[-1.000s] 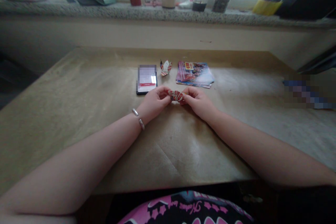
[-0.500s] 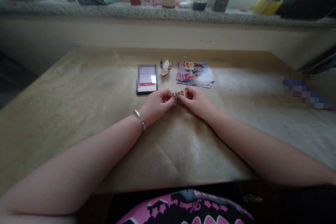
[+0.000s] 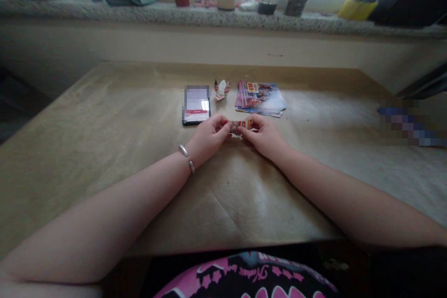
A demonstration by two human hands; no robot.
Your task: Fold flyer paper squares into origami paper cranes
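A small folded piece of printed paper (image 3: 240, 125), red and white, is pinched between both hands just above the tan table (image 3: 104, 149). My left hand (image 3: 208, 138), with a silver bracelet on the wrist, grips its left end with closed fingers. My right hand (image 3: 262, 136) holds its right end, fingers closed too. Most of the paper is hidden by the fingers.
Beyond the hands lie a phone (image 3: 196, 104) with a lit screen, a finished folded paper piece (image 3: 221, 89) and a stack of colourful flyers (image 3: 260, 98). A stone windowsill (image 3: 209, 16) at the back carries cups, bottles and boxes. A blurred object (image 3: 412, 121) lies at the right.
The folded paper has been turned and pressed between the fingers; both hands have shifted slightly away from me and stay on it.
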